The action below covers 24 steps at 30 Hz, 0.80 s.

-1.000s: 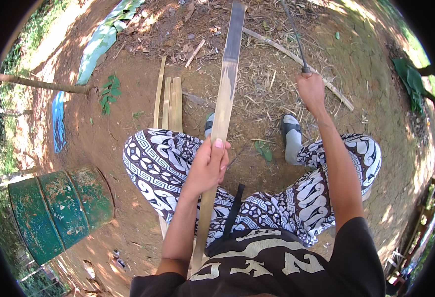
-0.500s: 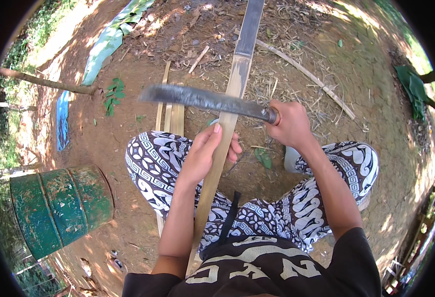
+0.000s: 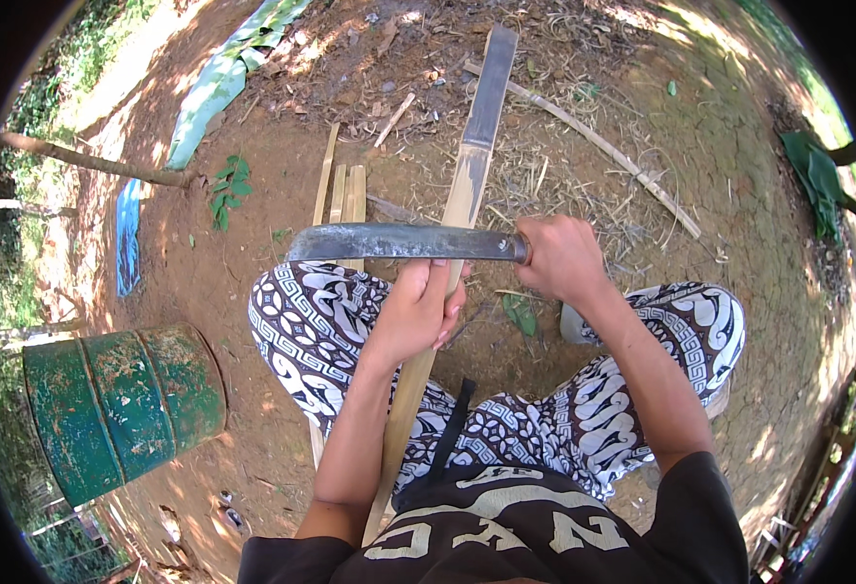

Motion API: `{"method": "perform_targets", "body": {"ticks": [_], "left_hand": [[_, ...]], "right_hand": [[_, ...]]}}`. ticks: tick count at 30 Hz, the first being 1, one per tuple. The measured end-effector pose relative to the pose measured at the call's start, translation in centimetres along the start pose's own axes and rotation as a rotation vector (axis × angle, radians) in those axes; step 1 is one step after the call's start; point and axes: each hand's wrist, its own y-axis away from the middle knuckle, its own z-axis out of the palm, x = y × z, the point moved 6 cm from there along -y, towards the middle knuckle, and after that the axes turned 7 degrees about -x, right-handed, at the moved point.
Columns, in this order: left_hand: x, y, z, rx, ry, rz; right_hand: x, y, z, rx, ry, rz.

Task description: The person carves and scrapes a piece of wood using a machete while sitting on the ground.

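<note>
A long split bamboo slat (image 3: 473,161) runs from my lap out over the dirt, away from me. My left hand (image 3: 415,311) grips the slat near my knees. My right hand (image 3: 564,259) holds the handle of a large dark machete (image 3: 403,241), whose blade lies crosswise over the slat, tip pointing left, just above my left hand. I am seated, with black-and-white patterned trousers (image 3: 301,311) on both legs.
Several thin bamboo strips (image 3: 342,190) lie on the ground left of the slat. A rusty green drum (image 3: 121,404) lies at lower left. A long thin stick (image 3: 603,146) crosses the dirt at upper right. A large green leaf (image 3: 214,83) lies at upper left.
My right hand came down from the raised position at upper right, bringing the machete across the slat. The blade has since dropped a little lower, close to my left hand.
</note>
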Motion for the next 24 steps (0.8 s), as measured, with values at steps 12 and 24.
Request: {"method": "perform_targets", "body": {"ticks": [12, 24], "left_hand": [[-2.2, 0.9, -0.6, 0.041, -0.053, 0.034], [-1.3, 0.9, -1.9, 0.068, 0.089, 0.012]], "right_hand": [[8.1, -2.3, 2.1, 0.165, -0.023, 0.203], [2.2, -1.4, 0.1, 0.048, -0.256, 0.128]]}}
